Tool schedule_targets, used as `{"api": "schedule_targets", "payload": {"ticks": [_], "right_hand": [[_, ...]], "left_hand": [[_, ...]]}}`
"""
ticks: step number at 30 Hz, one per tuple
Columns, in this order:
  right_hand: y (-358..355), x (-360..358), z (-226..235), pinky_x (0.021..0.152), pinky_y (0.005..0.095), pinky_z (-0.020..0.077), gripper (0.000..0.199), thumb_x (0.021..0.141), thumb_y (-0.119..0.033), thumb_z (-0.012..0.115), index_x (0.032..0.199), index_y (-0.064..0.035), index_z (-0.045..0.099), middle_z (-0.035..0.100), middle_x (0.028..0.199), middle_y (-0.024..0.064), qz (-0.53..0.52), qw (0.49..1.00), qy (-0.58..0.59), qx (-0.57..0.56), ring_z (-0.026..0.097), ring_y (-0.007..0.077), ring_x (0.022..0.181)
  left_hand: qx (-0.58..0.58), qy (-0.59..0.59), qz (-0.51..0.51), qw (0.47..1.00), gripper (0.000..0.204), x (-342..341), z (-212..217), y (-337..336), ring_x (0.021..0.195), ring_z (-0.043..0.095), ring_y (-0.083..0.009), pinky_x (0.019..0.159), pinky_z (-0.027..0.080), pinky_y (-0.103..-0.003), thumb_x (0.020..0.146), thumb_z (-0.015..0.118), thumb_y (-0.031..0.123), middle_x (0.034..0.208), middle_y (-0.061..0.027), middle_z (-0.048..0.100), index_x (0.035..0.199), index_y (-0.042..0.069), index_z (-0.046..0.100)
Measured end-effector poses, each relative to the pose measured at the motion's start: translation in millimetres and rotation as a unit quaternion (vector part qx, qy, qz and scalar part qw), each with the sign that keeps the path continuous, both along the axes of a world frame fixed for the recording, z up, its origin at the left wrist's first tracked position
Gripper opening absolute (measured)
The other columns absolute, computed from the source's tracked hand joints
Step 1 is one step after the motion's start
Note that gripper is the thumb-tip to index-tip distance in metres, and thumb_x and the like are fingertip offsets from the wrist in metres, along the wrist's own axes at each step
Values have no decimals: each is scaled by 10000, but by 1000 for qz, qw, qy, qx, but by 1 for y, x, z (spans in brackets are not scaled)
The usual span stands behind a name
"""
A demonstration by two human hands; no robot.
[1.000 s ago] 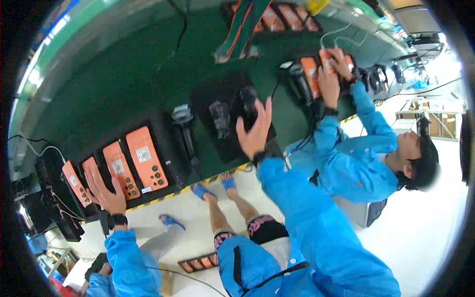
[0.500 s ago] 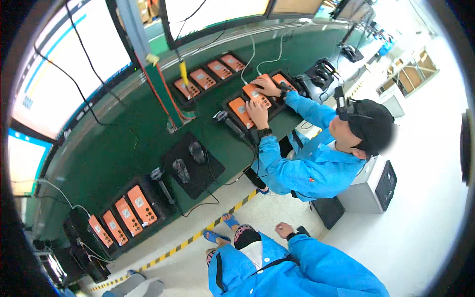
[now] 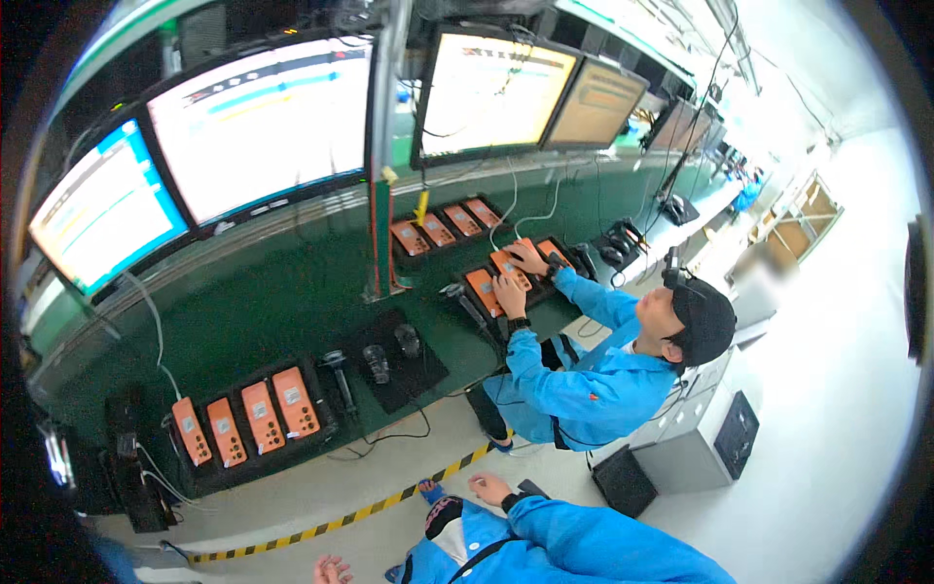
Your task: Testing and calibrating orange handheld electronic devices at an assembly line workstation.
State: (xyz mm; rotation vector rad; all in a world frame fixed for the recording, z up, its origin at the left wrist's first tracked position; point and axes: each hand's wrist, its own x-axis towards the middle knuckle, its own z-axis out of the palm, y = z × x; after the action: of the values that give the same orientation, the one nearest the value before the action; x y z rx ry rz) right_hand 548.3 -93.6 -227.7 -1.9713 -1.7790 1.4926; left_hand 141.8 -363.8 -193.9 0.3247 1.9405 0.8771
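My right hand (image 3: 489,487) hangs in front of my body with loosely bent fingers and nothing visible in it. At the lower edge my left hand (image 3: 334,569) shows only in part; its fingers are apart and no object shows in them. On the green bench nearest me, several orange phones (image 3: 297,404) lie side by side in a black tray (image 3: 336,428), apart from both hands. Beside it rests a handheld scanner (image 3: 339,380). Two plastic-wrapped computer mice (image 3: 376,362) sit on a black mat (image 3: 428,368) farther right.
To the right a co-worker (image 3: 603,389) in a blue coat and black cap has both hands on an orange phone (image 3: 511,268) over another tray. Lit monitors (image 3: 263,127) stand behind the bench. A yellow-black floor stripe (image 3: 360,514) runs along its front. Grey cabinets (image 3: 681,457) stand at right.
The view has tilted up, so the monitors show more. My right hand has shifted left and lower in the picture, and my left hand has come into view.
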Motion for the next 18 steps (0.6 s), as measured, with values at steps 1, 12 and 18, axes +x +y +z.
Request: {"api": "schedule_targets", "payload": {"ticks": [1, 12, 18], "right_hand": [[0, -21, 6, 657, 306, 537, 331, 890, -306, 607, 1097, -49, 636, 708, 860, 86, 16, 999, 41, 29, 686, 171, 720], [-155, -141, 42, 784, 422, 523, 320, 846, -405, 615, 1012, -144, 698, 698, 917, 150, 212, 976, 15, 54, 671, 301, 852], [-187, -192, 23, 835, 439, 509, 371, 840, -420, 588, 1046, -131, 698, 700, 1002, 148, 198, 980, 25, 12, 653, 335, 939]], "left_hand": [[6, -2, 2, 1000, 399, -2, -2, -11, 1139, 552, -314, 949, 443, -433, 931, 543, 195, 1251, -191, 564, 1284, 14, 498], [5, -81, 13, 997, 398, 14, -45, -166, 1127, 571, -314, 915, 475, -447, 945, 521, 229, 1261, -198, 568, 1291, 35, 495], [-3, -109, 42, 993, 398, -2, -69, -263, 1120, 582, -314, 897, 493, -454, 952, 509, 248, 1267, -201, 570, 1295, 46, 494]]}}
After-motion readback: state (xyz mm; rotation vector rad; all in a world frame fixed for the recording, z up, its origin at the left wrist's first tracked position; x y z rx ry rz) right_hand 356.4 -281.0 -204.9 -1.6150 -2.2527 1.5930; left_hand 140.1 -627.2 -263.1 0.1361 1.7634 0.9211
